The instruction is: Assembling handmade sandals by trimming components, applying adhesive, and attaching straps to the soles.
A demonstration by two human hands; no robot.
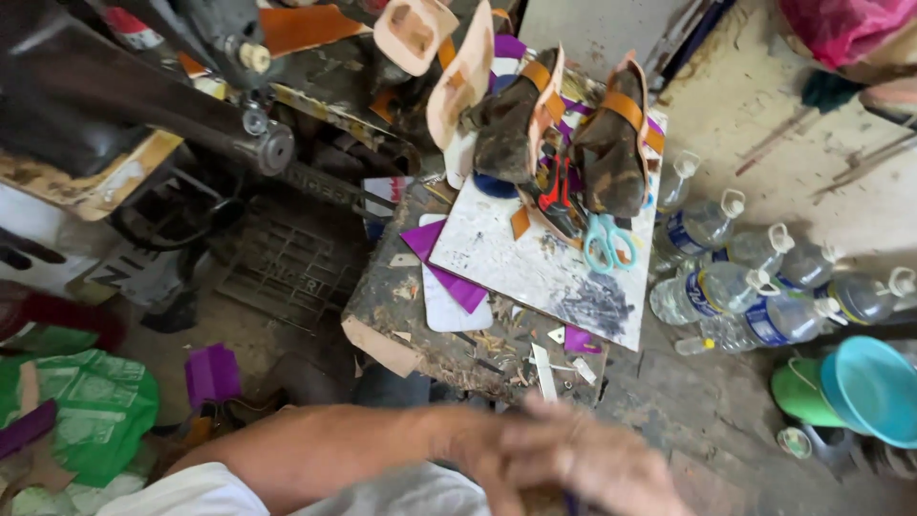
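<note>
A white strip (543, 371) is lying at the table's (382, 306) near edge, just beyond the blurred hand (573, 463), whose grip cannot be told. Farther back, scissors (604, 241) are being carried on a white board (516, 258).

On the worn wooden surface (382, 315) lies one white rectangular board (535, 268). Two dark shoe lasts wrapped with tan leather straps stand at its far end, the left dark last (506, 119) beside the right dark last (611, 153). One pair of light-blue-handled scissors (604, 241) and one red-and-black cutter (554, 191) lie on the board. Clear plastic water bottles (755, 287) crowd the floor to the right, about seven, though overlap makes the exact count uncertain. Beside them sit one turquoise plastic bowl (874, 387) and one green plastic bowl (798, 392). One blurred hand (573, 463) shows at the bottom edge.
</note>
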